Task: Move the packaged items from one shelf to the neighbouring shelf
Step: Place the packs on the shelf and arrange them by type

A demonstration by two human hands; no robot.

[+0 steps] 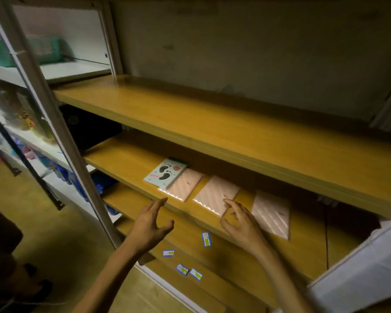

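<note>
Three flat pink striped packets lie in a row on the middle wooden shelf (127,163): a left one (183,185), a middle one (215,193) and a right one (272,214). A pale card packet with black footprints (165,172) rests at the left end, overlapping the left pink packet. My left hand (150,224) hovers open in front of the shelf edge, below the left packet. With fingers spread, my right hand (240,219) has its fingertips on the near corner of the middle packet. The wooden shelf above (190,116) carries nothing.
Several small blue-and-yellow labels (186,268) lie on the lower shelf. A grey metal upright (54,123) stands at the left, with a white shelving unit of colourful goods (20,118) beyond it. A white box (366,263) juts in at the lower right.
</note>
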